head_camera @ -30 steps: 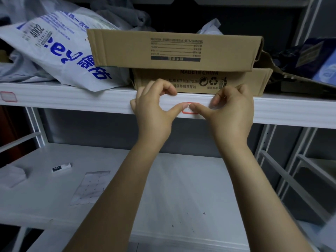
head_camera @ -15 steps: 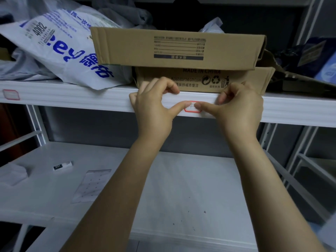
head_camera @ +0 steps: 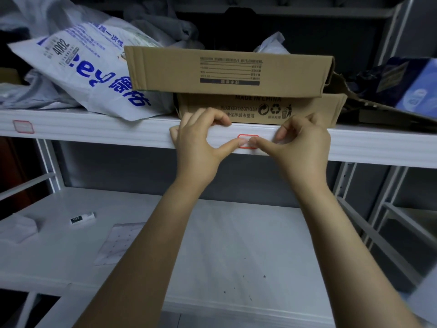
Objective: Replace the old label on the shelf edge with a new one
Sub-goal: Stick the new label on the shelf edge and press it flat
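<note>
A small red-bordered white label [head_camera: 246, 138] sits on the front edge of the upper white shelf [head_camera: 118, 131]. Both thumbs press on it, covering its lower half. My left hand [head_camera: 198, 143] has its fingers curled over the shelf lip, thumb tip on the label's left part. My right hand [head_camera: 305, 145] has its fingers bent against the shelf edge, thumb on the label's right part. A second red-bordered label [head_camera: 23, 126] is stuck on the same edge at far left. A label backing sheet [head_camera: 118, 242] lies on the lower shelf.
Two stacked cardboard boxes [head_camera: 227, 74] and a white printed plastic bag [head_camera: 82, 74] rest on the upper shelf just above my hands. On the lower shelf [head_camera: 236, 256] lie a small white tube [head_camera: 82, 217] and folded white paper [head_camera: 16, 229]. Grey shelf uprights stand at right.
Both thumbs have slid closer together over the label and now touch, covering more of it. The view shifted slightly; the hands stay on the shelf edge.
</note>
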